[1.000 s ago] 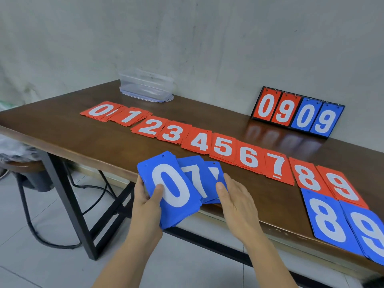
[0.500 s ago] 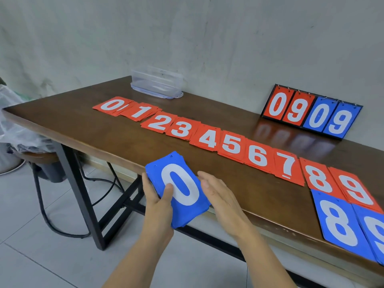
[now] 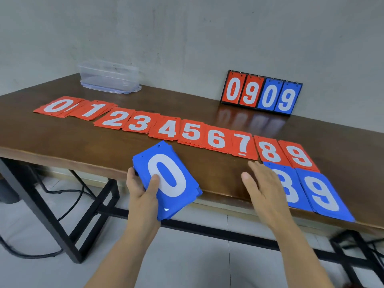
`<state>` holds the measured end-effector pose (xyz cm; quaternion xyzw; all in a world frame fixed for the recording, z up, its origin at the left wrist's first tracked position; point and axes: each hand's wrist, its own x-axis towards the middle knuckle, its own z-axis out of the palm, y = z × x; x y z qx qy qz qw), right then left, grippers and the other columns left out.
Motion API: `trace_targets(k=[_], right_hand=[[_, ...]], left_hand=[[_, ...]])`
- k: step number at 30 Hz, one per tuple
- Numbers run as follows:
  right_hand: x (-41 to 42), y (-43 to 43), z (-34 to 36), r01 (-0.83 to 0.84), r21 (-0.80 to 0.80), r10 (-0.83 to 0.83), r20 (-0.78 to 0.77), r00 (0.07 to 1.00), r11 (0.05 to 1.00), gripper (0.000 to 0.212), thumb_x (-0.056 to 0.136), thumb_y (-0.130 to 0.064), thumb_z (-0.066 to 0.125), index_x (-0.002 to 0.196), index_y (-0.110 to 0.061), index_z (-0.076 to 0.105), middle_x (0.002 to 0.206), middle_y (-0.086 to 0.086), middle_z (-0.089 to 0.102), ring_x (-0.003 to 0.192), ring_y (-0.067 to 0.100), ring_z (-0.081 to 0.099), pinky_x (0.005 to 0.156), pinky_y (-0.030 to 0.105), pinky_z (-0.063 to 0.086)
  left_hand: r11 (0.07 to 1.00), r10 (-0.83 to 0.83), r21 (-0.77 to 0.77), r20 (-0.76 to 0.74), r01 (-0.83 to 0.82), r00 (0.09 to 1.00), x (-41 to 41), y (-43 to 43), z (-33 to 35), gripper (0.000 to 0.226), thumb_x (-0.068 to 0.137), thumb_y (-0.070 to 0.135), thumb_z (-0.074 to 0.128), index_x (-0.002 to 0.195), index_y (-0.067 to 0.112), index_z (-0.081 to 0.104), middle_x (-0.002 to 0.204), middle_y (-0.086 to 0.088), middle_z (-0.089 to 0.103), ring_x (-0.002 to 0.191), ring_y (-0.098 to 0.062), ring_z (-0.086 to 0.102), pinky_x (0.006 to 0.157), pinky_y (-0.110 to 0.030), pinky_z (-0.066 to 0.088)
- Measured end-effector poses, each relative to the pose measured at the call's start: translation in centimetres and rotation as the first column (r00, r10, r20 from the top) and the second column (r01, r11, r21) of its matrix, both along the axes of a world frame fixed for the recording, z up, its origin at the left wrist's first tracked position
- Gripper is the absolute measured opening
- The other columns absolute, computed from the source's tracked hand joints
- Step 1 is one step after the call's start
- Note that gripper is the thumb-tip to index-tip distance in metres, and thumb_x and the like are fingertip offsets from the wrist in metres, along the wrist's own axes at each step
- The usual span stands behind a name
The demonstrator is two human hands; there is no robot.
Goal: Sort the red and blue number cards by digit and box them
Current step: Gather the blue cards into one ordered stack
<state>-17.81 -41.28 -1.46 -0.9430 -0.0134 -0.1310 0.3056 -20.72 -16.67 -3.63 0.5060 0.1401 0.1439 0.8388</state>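
We count ten red piles point(image 3: 191, 133), digits 0 to 9, in one row on the table point(image 3: 62, 140). Two blue piles, 8 point(image 3: 291, 188) and 9 point(image 3: 321, 194), lie below. Our left hand point(image 3: 143, 190) clamps the blue stack point(image 3: 168, 179); our right hand point(image 3: 264, 188) hovers spread, empty, over the 8. One clear box point(image 3: 109, 76) stands behind.

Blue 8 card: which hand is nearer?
Right. The right hand hovers open over the blue 8 card, partly covering it; the left hand grips the blue card stack well to its left.

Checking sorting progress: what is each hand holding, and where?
Left hand holds the blue card stack at its lower left edge, thumb on top. Right hand holds nothing.
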Motion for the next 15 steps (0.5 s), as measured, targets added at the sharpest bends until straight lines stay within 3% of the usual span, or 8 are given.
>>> trace_targets(k=[3, 6, 15], right_hand=[[-0.2, -3.6, -0.4, 0.132, -0.198, -0.150, -0.081, 0.985, 0.971, 0.082, 0.085, -0.069, 0.016, 0.145, -0.017, 0.039, 0.153, 0.005, 0.034, 0.143, 0.022, 0.023, 0.117, 0.039, 0.019], [-1.1, -4.1, -1.7, 0.125, -0.298, -0.178, -0.158, 0.971, 0.946, 0.082, 0.085, -0.065, 0.013, 0.148, -0.017, 0.033, 0.157, 0.005, 0.024, 0.145, 0.022, 0.015, 0.118, 0.037, 0.013], [-2.8, -2.3, -2.6, 0.017, -0.171, -0.033, -0.094, 0.995, 0.985, 0.076, 0.090, -0.071, 0.016, 0.147, -0.026, 0.036, 0.157, -0.008, 0.023, 0.146, 0.010, 0.013, 0.117, 0.028, 0.009]], left_hand=[[0.999, -0.029, -0.025, -0.002, 0.029, 1.000, -0.4, -1.1, 0.5, 0.024, 0.099, 0.013, 0.049, 0.118, 0.029, 0.051, 0.112, 0.002, 0.067, 0.099, -0.021, 0.067, 0.072, -0.037, 0.056], [0.996, -0.061, -0.070, -0.004, 0.060, 0.998, -0.7, -2.1, 0.9, 0.027, 0.100, 0.015, 0.049, 0.112, 0.039, 0.054, 0.111, 0.008, 0.068, 0.098, -0.016, 0.068, 0.072, -0.035, 0.055], [0.984, -0.166, -0.062, 0.001, 0.166, 0.986, -0.9, -3.3, 0.9, 0.029, 0.100, 0.018, 0.048, 0.125, 0.033, 0.053, 0.117, 0.006, 0.067, 0.102, -0.018, 0.068, 0.065, -0.031, 0.058]])
